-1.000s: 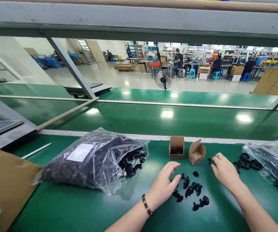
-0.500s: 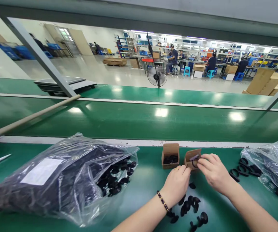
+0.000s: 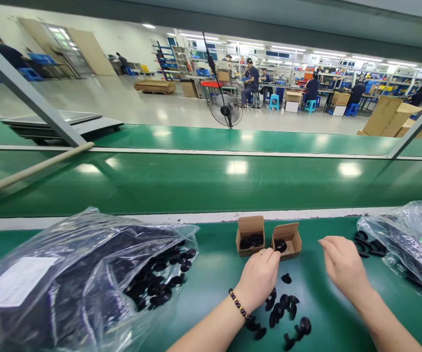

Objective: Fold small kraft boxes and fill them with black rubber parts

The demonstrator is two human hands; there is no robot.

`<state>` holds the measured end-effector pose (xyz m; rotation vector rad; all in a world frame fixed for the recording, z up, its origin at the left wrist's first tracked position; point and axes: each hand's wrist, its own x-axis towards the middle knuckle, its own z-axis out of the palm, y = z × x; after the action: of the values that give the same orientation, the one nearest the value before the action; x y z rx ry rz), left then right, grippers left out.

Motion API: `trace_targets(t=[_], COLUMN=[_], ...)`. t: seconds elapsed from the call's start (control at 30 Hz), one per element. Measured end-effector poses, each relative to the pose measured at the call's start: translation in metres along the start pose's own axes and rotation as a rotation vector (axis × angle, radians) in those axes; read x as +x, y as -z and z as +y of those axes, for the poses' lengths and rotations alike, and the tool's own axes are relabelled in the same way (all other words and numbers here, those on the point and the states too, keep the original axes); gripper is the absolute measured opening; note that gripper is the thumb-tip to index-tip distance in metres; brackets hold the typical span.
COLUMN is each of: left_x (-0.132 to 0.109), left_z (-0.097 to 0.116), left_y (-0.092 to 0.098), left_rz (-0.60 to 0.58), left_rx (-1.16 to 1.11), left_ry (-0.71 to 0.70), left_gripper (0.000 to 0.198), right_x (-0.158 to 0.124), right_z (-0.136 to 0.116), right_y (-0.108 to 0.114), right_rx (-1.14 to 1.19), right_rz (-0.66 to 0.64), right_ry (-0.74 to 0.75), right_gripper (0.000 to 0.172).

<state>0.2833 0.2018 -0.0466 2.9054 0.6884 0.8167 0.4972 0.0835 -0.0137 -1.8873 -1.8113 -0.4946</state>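
We've got two boxes (image 3: 250,253) near the far edge of the surface (image 3: 211,298), two bags (image 3: 75,278) flanking. Left hand (image 3: 259,275) bunched at the right-hand box, right hand (image 3: 342,260) curled; can't tell if either's gripping.

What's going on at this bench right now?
A person's left hand is at the near edge of the right-hand small cardboard box; a black piece shows by its fingertips, though whether they grip it is unclear. The right hand is off to the box's right, apart from it. The other open box contains black parts. Loose black pieces lie in front, with a large clear bag of parts to the left.
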Motion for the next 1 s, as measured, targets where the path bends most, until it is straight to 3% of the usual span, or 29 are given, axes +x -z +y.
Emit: trace_targets(t=[0.17,0.27,0.37,0.5,0.57,0.67,0.73,0.8,0.9,1.0], left_x=[0.002,0.001,0.000,-0.002,-0.001,0.000,0.000,0.001,0.002,0.002], left_z=[-0.002,-0.003,-0.002,-0.002,-0.003,-0.003,-0.003,-0.003,-0.003,-0.004], left_y=[-0.001,-0.002,-0.002,-0.002,-0.002,-0.002,-0.002,-0.001,0.000,0.001], left_rz=[0.049,0.052,0.036,0.042,0.050,0.057,0.056,0.065,0.072,0.060], left_rx=[0.020,0.002,-0.019,-0.016,-0.013,-0.030,-0.032,-0.019,-0.009,-0.025], left_ry=[-0.031,-0.026,-0.018,-0.026,-0.028,-0.037,-0.042,-0.045,-0.044,-0.033], left_gripper=[0.016,0.017,0.018,0.018,0.017,0.017,0.018,0.018,0.019,0.019], right_x=[-0.037,-0.052,-0.055,-0.046,-0.034,-0.010,0.008,0.024,0.036,0.036], right_z=[0.064,0.073,0.069,0.058,0.045,0.009,-0.019,-0.039,-0.048,-0.043], right_y=[0.013,0.011,-0.001,-0.006,0.004,0.026,0.032,0.025,-0.003,-0.026], right_rx=[-0.352,-0.339,-0.301,-0.322,-0.282,-0.028,0.136,0.182,0.143,0.123], right_rz=[-0.503,-0.614,-0.586,-0.518,-0.347,-0.013,0.108,0.135,0.096,0.125], right_ry=[-0.393,-0.488,-0.463,-0.319,-0.207,0.083,0.296,0.425,0.437,0.334], right_gripper=[0.016,0.019,0.021,0.017,0.016,0.015,0.017,0.022,0.025,0.023])
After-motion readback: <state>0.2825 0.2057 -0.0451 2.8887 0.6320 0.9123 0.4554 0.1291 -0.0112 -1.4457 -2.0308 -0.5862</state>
